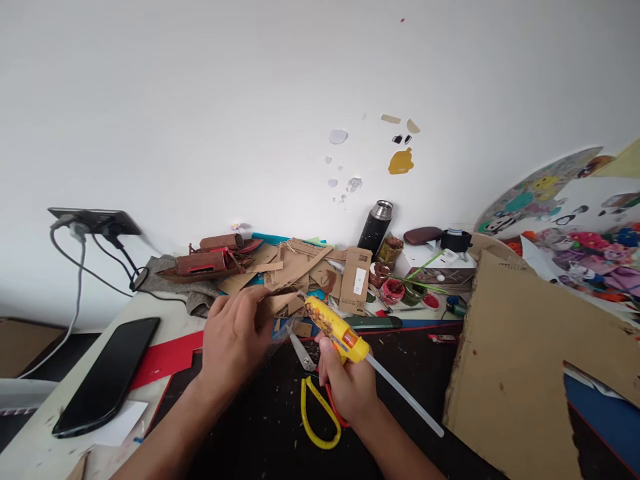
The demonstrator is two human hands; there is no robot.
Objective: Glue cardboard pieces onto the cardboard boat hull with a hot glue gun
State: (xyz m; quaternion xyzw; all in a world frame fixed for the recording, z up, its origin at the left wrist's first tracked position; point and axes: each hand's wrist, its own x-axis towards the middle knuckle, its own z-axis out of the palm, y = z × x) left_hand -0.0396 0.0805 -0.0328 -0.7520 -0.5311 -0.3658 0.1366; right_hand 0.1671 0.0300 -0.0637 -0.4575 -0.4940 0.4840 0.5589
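My right hand [350, 387] grips a yellow hot glue gun [336, 328] with a clear glue stick [405, 397] poking out of its back. Its nozzle points up-left at a small cardboard piece [280, 303]. My left hand [235, 337] pinches that cardboard piece just above the dark cutting mat [260, 427]. Scissors with yellow and red handles [317, 400] lie on the mat between my two hands, partly hidden under the right hand.
A black phone [107, 377] lies on the left. A heap of cardboard scraps [305, 267] and a brown model boat [205, 263] sit at the back, with a black flask [375, 228], paint jars [393, 290] and a big cardboard sheet [525, 367] to the right. Wall socket cables [75, 267] hang left.
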